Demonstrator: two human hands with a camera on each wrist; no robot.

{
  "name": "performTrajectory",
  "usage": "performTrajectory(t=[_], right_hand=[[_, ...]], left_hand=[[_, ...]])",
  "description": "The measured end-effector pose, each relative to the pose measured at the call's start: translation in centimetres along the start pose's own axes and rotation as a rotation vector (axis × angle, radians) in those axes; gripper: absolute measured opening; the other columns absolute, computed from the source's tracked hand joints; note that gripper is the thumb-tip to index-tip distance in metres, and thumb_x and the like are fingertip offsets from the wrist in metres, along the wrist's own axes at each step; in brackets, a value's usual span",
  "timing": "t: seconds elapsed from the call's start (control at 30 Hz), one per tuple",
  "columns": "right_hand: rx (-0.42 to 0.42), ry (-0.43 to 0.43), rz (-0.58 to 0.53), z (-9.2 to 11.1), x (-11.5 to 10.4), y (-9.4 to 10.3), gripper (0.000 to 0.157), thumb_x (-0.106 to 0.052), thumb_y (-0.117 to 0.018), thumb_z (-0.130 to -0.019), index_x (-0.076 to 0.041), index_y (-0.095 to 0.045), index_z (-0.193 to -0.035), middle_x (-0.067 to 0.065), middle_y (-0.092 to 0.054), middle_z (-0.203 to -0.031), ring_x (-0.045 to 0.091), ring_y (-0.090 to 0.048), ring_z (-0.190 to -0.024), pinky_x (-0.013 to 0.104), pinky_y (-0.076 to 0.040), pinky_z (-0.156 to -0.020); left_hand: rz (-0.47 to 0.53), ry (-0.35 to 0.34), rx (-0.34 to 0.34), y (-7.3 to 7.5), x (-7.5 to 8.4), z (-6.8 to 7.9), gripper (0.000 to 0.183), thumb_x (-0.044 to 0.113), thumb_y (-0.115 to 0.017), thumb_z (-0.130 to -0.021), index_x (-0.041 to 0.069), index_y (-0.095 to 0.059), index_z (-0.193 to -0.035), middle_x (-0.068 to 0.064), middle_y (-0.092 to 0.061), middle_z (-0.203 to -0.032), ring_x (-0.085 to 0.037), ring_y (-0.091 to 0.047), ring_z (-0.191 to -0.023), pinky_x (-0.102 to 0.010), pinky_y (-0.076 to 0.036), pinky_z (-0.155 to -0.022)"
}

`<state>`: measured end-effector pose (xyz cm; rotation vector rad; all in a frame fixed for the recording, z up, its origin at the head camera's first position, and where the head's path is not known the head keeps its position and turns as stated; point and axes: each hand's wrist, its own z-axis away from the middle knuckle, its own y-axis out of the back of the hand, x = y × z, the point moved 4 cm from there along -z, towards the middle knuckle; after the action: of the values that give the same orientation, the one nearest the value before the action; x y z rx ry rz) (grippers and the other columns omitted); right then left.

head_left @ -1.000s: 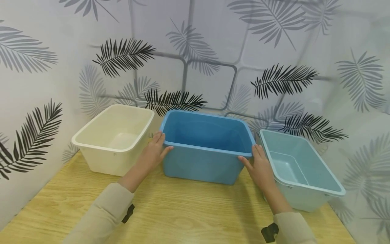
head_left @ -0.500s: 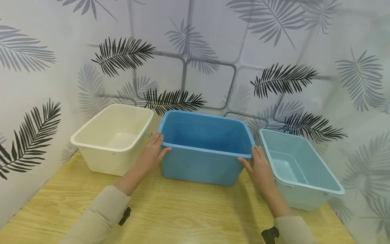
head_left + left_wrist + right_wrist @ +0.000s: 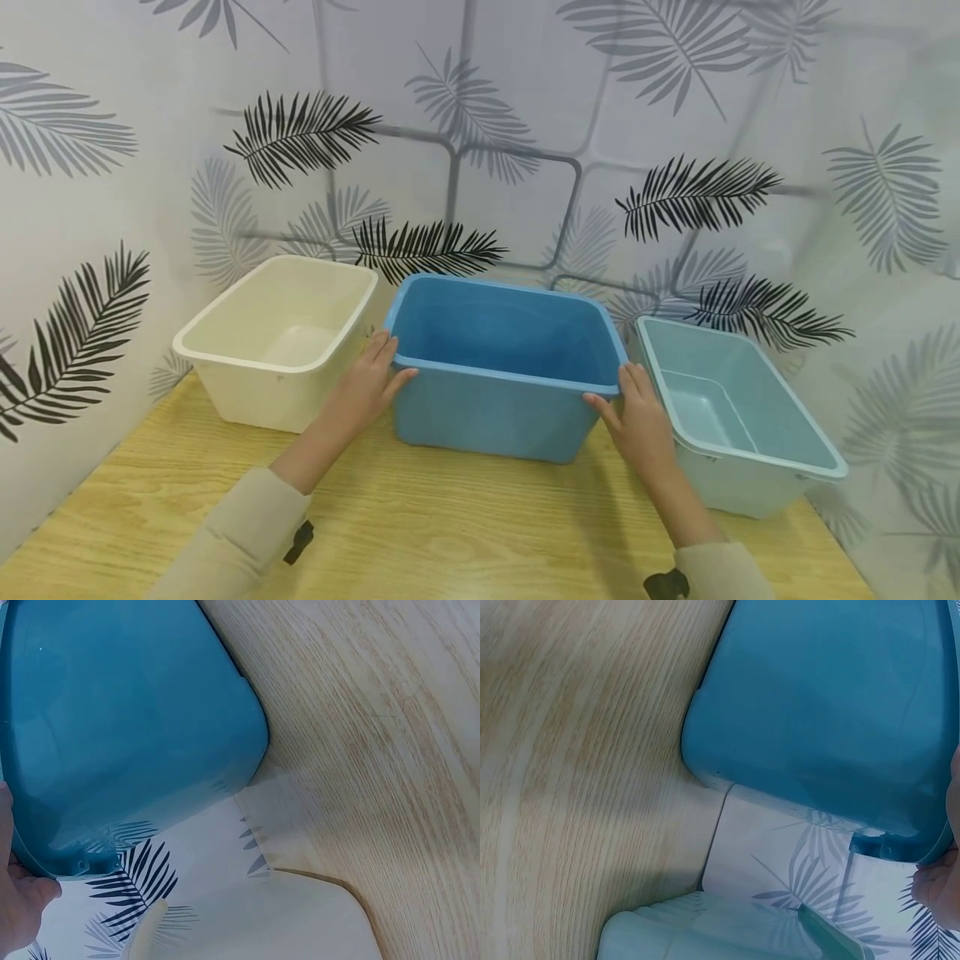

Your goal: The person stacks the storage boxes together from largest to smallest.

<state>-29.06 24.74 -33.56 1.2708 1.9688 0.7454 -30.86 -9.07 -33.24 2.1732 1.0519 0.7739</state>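
Note:
In the head view a blue plastic storage bin (image 3: 487,417) stands upright on the wooden table, its open top showing a bare inside. My left hand (image 3: 363,387) grips its left front corner at the rim, thumb along the front. At the right front corner my right hand (image 3: 637,421) holds the same rim. Close up, the left wrist view shows the left fingers and thumb (image 3: 30,900) at the rim of the blue bin (image 3: 135,712). Part of the right hand (image 3: 941,889) lies at the rim in the right wrist view, mostly cut off by the frame edge.
A cream bin (image 3: 262,392) stands on the left, close to my left forearm. To the right is a pale green-blue bin (image 3: 742,483), near my right hand. Behind them rises a wall (image 3: 517,92) with leaf patterns. The wooden table (image 3: 450,533) extends toward me.
The blue bin has shifted a little toward me and slightly left, both hands moving with it while keeping their hold. The cream and pale green-blue bins stay in place.

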Motion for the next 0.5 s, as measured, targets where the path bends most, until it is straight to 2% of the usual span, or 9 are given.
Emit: performTrajectory(t=[0.3,0.5], right_hand=[[0.066,0.040,0.008,0.49,-0.38,0.30,0.069,-0.036,-0.067,-0.081,0.015,-0.049,-0.123,0.032,-0.049,-0.128,0.045,-0.044,-0.123,0.055,-0.043,-0.094],[0.081,0.037,0.004,0.77,-0.59,0.42,0.068,-0.036,-0.067,-0.081,0.015,-0.050,-0.123,0.032,-0.049,-0.128,0.045,-0.047,-0.120,0.054,-0.046,-0.091]], left_hand=[[0.032,0.032,-0.030,0.36,0.19,0.57,0.056,0.023,-0.064,-0.086,-0.018,-0.048,-0.122,-0.035,-0.046,-0.130,-0.045,-0.044,-0.124,-0.049,-0.044,-0.096],[0.022,0.028,-0.025,0.58,0.28,0.84,0.056,0.022,-0.064,-0.086,-0.018,-0.048,-0.122,-0.035,-0.046,-0.130,-0.046,-0.045,-0.123,-0.050,-0.043,-0.096]])
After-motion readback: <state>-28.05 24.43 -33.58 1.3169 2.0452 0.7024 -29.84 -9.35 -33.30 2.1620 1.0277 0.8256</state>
